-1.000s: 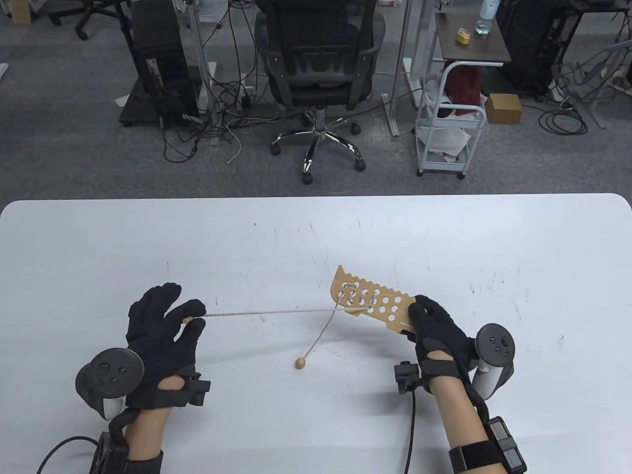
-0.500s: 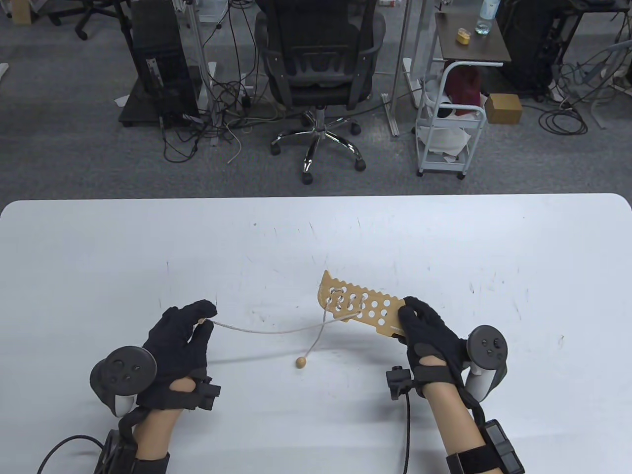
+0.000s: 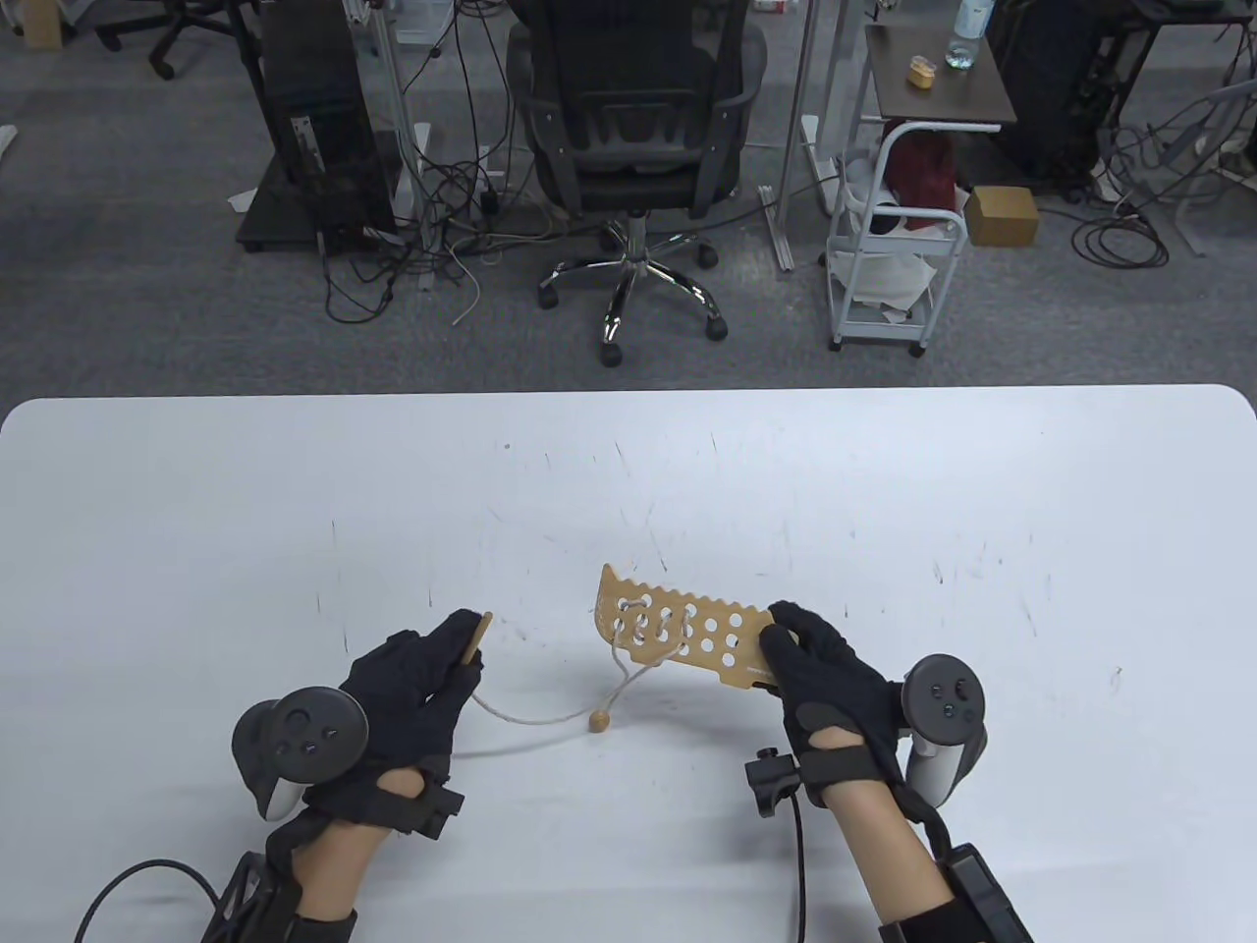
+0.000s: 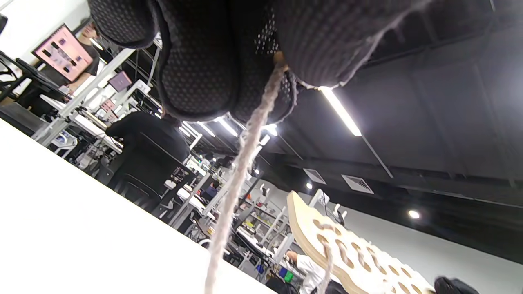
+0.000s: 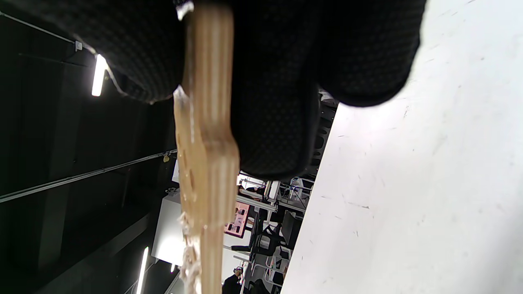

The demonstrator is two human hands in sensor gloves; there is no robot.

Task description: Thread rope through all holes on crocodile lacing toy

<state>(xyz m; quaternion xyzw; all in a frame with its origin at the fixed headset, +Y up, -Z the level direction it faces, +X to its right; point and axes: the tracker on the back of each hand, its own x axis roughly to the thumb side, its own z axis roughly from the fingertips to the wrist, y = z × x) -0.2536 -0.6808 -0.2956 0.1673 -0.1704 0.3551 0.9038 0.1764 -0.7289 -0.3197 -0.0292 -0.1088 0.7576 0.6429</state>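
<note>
The wooden crocodile board with several holes is held off the table, its right end gripped by my right hand. In the right wrist view the board shows edge-on between the gloved fingers. A pale rope is laced through the holes at the board's left end. My left hand pinches the rope's wooden needle, which points up and away. The rope hangs slack from those fingers toward the board. The rope's other end carries a wooden bead that lies on the table.
The white table is scuffed and bare around the hands. Cables run from both wrists off the near edge. Beyond the far edge stand an office chair, a computer tower and a small cart.
The left hand has moved right toward the board, so the taut rope has gone slack and sags to the table. The right hand has carried the board left. The needle now points up.
</note>
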